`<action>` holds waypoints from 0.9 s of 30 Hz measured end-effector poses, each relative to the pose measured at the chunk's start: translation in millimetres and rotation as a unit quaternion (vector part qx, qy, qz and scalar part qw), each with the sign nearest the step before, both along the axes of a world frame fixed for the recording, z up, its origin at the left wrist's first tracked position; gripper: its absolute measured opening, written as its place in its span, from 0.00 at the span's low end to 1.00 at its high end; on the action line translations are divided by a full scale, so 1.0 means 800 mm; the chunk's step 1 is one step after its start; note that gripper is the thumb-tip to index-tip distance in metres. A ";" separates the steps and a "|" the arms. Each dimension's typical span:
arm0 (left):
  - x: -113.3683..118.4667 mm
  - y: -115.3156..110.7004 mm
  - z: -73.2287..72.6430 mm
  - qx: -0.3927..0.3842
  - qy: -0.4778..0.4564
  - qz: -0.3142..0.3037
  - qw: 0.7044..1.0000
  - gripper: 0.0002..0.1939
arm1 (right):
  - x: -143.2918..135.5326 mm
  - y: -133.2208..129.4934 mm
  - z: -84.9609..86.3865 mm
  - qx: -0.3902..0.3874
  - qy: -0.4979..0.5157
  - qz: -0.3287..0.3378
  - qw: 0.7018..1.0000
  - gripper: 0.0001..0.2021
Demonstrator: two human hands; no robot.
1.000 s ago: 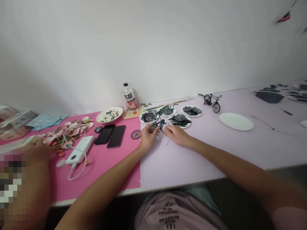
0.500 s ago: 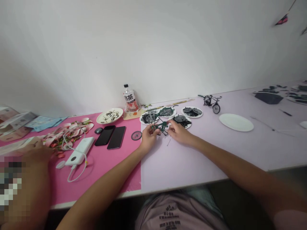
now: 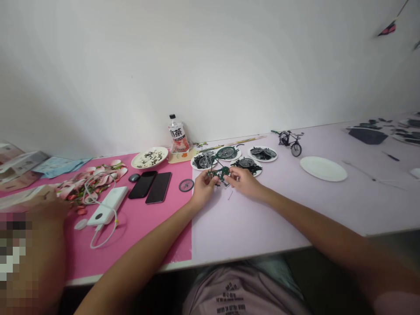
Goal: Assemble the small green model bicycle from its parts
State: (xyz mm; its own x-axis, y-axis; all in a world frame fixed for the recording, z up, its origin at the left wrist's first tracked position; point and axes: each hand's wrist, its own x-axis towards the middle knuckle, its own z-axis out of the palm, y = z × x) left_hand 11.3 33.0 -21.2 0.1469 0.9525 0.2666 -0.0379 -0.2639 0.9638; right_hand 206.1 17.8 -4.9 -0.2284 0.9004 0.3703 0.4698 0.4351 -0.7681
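A dark green model bicycle (image 3: 216,168) is held between my two hands above the pale table. My left hand (image 3: 204,187) is closed on one side of its frame. The fingers of my right hand (image 3: 243,181) pinch its other side, near a round green part; the exact spot is too small to make out. A loose spoked wheel (image 3: 186,185) lies on the pink mat to the left of my left hand. A thin small rod (image 3: 230,195) rests on the table just below my right hand. Behind the hands, plates hold wheels (image 3: 205,160) and black parts (image 3: 246,165).
A finished-looking black model bicycle (image 3: 290,142) stands at the back right, near a white oval plate (image 3: 323,169). On the left are two phones (image 3: 159,188), a white power bank (image 3: 108,205), pink petals (image 3: 98,177) and a drink bottle (image 3: 179,134). Another person's arm (image 3: 46,245) reaches in.
My right hand has shifted slightly along the model bicycle, its fingers now curled lower and closer in. My left hand keeps its hold. The whole view has drifted a little.
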 end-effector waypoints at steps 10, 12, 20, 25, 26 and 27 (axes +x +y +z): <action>0.007 0.002 -0.004 0.014 0.005 -0.011 1.000 0.35 | -0.002 -0.002 0.006 0.028 0.040 -0.037 0.998 0.13; 0.008 0.001 -0.003 0.015 0.006 -0.009 1.000 0.34 | -0.002 -0.003 0.008 0.027 0.040 -0.040 0.998 0.12; 0.003 0.001 -0.005 0.002 0.084 0.083 0.993 0.17 | 0.005 0.003 0.009 0.064 -0.013 -0.139 0.988 0.07; 0.005 -0.006 0.001 0.025 0.093 0.056 0.994 0.17 | 0.009 0.008 0.005 0.081 -0.082 -0.147 0.982 0.07; 0.006 -0.008 0.002 0.028 0.091 0.047 0.994 0.19 | 0.008 0.008 0.003 0.084 -0.092 -0.144 0.982 0.07; 0.007 -0.009 0.004 0.031 0.089 0.040 0.995 0.20 | 0.007 0.007 0.002 0.087 -0.100 -0.140 0.981 0.06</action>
State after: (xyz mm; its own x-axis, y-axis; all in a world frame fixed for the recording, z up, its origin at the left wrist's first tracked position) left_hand 16.5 25.7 -18.4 0.1216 0.9458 0.3011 0.1544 -0.3176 0.9356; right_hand 211.6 23.8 -3.5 -0.0652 0.8650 0.4975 0.7236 0.3843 -0.5733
